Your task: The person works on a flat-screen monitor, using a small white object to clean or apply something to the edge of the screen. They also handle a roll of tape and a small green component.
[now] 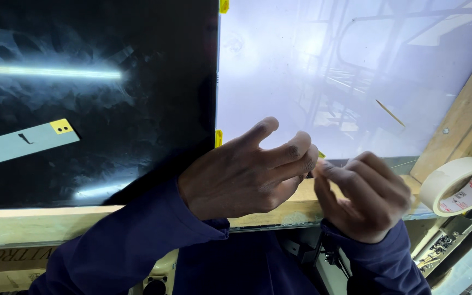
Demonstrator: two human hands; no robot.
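At far left a pale strip [23,143] lies on the black panel [94,82]. At lower centre, left hand [241,172] and right hand [364,196] pinch a yellow tape bit [321,155] (barely visible), fingers closed on it; tape roll [459,186] waits at right.

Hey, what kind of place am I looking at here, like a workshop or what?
Probably a workshop or repair bench. A large black panel and a white glossy sheet lie side by side on a rough wooden frame, with a roll of masking tape at the edge. The left hand and right hand meet fingertip to fingertip.
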